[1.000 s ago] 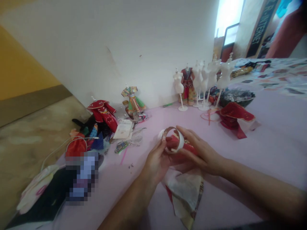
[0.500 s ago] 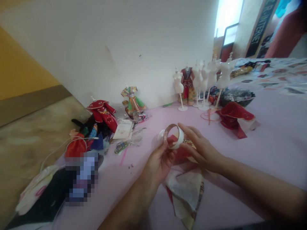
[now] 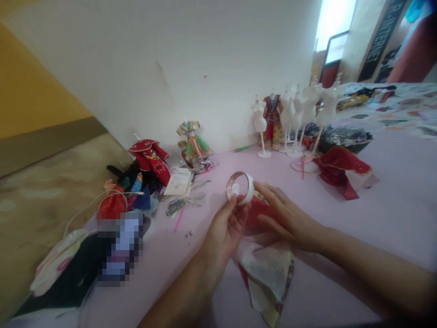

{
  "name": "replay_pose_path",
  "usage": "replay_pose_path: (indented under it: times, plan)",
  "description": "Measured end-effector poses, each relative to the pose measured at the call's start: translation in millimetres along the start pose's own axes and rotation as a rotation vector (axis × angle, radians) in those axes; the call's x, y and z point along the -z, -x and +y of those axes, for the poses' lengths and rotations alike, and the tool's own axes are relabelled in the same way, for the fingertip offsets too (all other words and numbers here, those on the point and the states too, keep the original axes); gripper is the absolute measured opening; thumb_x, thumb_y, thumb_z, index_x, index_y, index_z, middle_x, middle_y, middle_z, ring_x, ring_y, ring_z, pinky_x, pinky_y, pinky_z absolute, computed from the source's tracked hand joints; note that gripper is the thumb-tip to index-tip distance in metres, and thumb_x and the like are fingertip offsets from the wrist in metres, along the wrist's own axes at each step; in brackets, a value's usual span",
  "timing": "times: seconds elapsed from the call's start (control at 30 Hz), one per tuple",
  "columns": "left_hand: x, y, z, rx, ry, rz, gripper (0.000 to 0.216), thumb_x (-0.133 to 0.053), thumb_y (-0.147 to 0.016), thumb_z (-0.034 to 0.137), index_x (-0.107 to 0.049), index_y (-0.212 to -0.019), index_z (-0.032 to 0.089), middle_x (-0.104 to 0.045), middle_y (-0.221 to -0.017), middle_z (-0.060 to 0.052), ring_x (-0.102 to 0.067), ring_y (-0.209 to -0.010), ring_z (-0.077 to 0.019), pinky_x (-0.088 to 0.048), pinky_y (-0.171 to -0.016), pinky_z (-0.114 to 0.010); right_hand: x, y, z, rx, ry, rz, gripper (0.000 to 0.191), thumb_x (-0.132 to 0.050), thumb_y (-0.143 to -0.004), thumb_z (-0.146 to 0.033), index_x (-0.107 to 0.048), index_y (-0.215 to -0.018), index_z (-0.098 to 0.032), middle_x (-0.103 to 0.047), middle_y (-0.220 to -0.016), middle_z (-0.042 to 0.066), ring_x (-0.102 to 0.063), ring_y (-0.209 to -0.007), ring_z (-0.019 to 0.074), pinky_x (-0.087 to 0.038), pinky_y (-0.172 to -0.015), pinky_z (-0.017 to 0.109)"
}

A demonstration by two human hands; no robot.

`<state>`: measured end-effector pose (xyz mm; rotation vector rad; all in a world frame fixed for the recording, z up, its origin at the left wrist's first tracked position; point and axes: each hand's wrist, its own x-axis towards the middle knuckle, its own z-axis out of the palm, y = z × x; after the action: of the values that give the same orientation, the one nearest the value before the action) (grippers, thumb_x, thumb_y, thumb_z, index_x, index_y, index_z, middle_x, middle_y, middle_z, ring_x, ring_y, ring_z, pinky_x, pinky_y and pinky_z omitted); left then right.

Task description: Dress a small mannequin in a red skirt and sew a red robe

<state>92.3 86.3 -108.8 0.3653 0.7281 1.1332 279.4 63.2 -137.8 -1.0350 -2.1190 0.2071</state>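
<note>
A roll of white tape [image 3: 250, 189] with a printed brown cardboard core is held up on its edge by my left hand [image 3: 228, 224], thumb and fingers pinching its lower rim. My right hand [image 3: 292, 217] is just to the right, fingers stretched out and thumb apart. Its fingertips are close to the roll's outer face; whether they touch it I cannot tell. Below both hands lies a small red and cream cloth garment [image 3: 268, 269] with a pale lining and patterned edge, partly hidden by the hands.
Several white mini mannequins [image 3: 260, 119] stand at the back, one in a dark red outfit [image 3: 272, 114]. A folded red garment [image 3: 341, 166] lies right. On the left are a red-robed figure [image 3: 150, 157], a green dress [image 3: 193, 141], paper cards [image 3: 178, 182], fabric scraps and a blurred-out phone [image 3: 124, 246].
My right hand's fingers have come away from the top of the tape roll and spread to its right. My left hand still holds the roll, now turned slightly. The view has shifted a little.
</note>
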Motion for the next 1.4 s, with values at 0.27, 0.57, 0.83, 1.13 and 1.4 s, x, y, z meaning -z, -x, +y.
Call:
replay_pose_path:
  times: [0.27, 0.57, 0.83, 1.13, 1.4]
  plan:
    - [2, 1, -4, -0.076, -0.197, -0.157, 0.02, -0.08, -0.079, 0.021, -0.072, -0.095, 0.011, -0.078, -0.092, -0.007, -0.072, -0.072, -0.0112, -0.058, -0.069, -0.019, 13, -6, -2, -0.104, -0.153, 0.22, 0.035, -0.053, -0.099, -0.031, -0.051, -0.133, -0.027, -0.056, -0.126, 0.013, -0.056, -0.119, 0.0272, -0.051, -0.1, 0.047]
    - [5, -2, -6, -0.09, -0.28, -0.159, 0.03, -0.084, -0.076, 0.024, -0.068, -0.098, 0.012, -0.078, -0.092, -0.008, -0.072, -0.072, -0.0135, -0.055, -0.066, -0.021, 10, -8, -3, -0.114, -0.305, 0.275, 0.023, -0.057, -0.097, -0.026, -0.056, -0.12, -0.027, -0.06, -0.119, 0.009, -0.058, -0.111, 0.0238, -0.052, -0.095, 0.043]
    - [7, -1, -10, -0.097, -0.336, -0.16, 0.034, -0.086, -0.073, 0.028, -0.063, -0.095, 0.014, -0.078, -0.089, -0.008, -0.073, -0.072, -0.0151, -0.054, -0.068, -0.023, 7, -9, 1, -0.168, -0.339, 0.292, 0.015, -0.059, -0.095, -0.024, -0.058, -0.11, -0.025, -0.058, -0.105, 0.005, -0.058, -0.1, 0.021, -0.052, -0.089, 0.039]
    - [6, -1, -10, -0.09, -0.337, -0.192, 0.043, -0.087, -0.071, 0.032, -0.063, -0.101, 0.011, -0.077, -0.095, -0.012, -0.073, -0.077, -0.0174, -0.055, -0.068, -0.024, 8, -7, 11, -0.231, -0.51, 0.212, 0.03, -0.065, -0.092, -0.029, -0.053, -0.119, -0.027, -0.057, -0.108, 0.005, -0.059, -0.101, 0.0216, -0.052, -0.092, 0.042]
    - [4, 2, -10, -0.122, -0.33, -0.174, 0.043, -0.087, -0.07, 0.033, -0.062, -0.099, 0.013, -0.076, -0.093, -0.008, -0.072, -0.075, -0.0156, -0.054, -0.067, -0.023, 3, -4, 9, -0.224, -0.426, 0.216, 0.037, -0.065, -0.093, -0.03, -0.051, -0.126, -0.031, -0.055, -0.112, 0.005, -0.059, -0.104, 0.0222, -0.053, -0.092, 0.041]
